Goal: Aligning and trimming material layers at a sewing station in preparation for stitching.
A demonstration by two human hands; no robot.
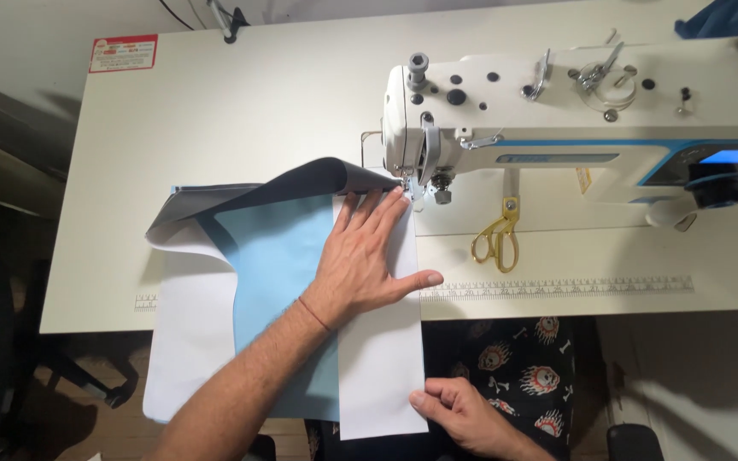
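Note:
My left hand (367, 254) lies flat, fingers spread, on layered fabric just left of the presser foot (412, 186) of a white sewing machine (557, 111). Under it are a white fabric strip (382, 358) and a light blue panel (279, 256). A dark grey flap (301, 181) curls up and over toward the needle. My right hand (467, 414) pinches the near right edge of the white strip, below the table's front edge. A thin red band circles my left wrist.
Gold scissors (497, 239) lie on the cream table (215, 111) right of the needle. A printed ruler (557, 288) runs along the front edge. The machine has a blue display (732, 156). A red sticker (123, 53) marks the far left corner. Patterned dark trousers (523, 367) show below.

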